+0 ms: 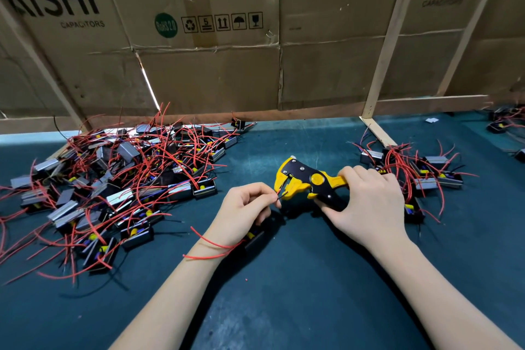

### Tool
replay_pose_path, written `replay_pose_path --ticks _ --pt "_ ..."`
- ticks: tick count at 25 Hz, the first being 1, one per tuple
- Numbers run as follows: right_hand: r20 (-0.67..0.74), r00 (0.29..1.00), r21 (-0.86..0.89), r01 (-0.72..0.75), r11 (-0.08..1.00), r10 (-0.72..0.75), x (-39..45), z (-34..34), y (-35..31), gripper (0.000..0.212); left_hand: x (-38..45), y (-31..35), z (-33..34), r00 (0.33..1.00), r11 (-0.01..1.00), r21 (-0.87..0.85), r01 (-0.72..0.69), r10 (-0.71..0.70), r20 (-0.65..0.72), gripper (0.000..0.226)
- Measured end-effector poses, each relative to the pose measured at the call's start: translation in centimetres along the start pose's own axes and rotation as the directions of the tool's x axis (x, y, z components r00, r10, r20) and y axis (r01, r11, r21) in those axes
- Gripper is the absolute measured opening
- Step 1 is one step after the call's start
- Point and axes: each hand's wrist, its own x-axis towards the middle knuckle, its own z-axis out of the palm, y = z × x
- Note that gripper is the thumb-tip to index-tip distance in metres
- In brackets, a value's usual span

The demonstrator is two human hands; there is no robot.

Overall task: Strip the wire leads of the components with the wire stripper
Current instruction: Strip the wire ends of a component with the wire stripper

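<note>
My right hand [369, 202] grips the handles of a yellow and black wire stripper [305, 180], whose jaws point left. My left hand [244, 207] pinches red and black wire leads [281, 194], and their tips sit at the stripper's jaws. Under that hand lies the black component [255, 239] the leads belong to, partly hidden, with its long red wire [211, 250] looping across my left wrist. Both hands hover low over the dark green table [298, 278].
A big pile of black components with red wires [113, 187] covers the table's left side. A smaller pile [426, 176] lies right of my right hand. Cardboard walls [213, 71] with wooden struts [389, 51] close off the back.
</note>
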Motion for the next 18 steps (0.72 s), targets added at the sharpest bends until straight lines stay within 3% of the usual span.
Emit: replay_pose_path --ticks 18 --pt "-0.02 0.999 -0.003 0.041 0.999 -0.041 0.11 -0.21 -0.23 0.047 0.26 0.06 -0.44 0.995 0.997 -0.006 0.072 -0.072 0.063 0.029"
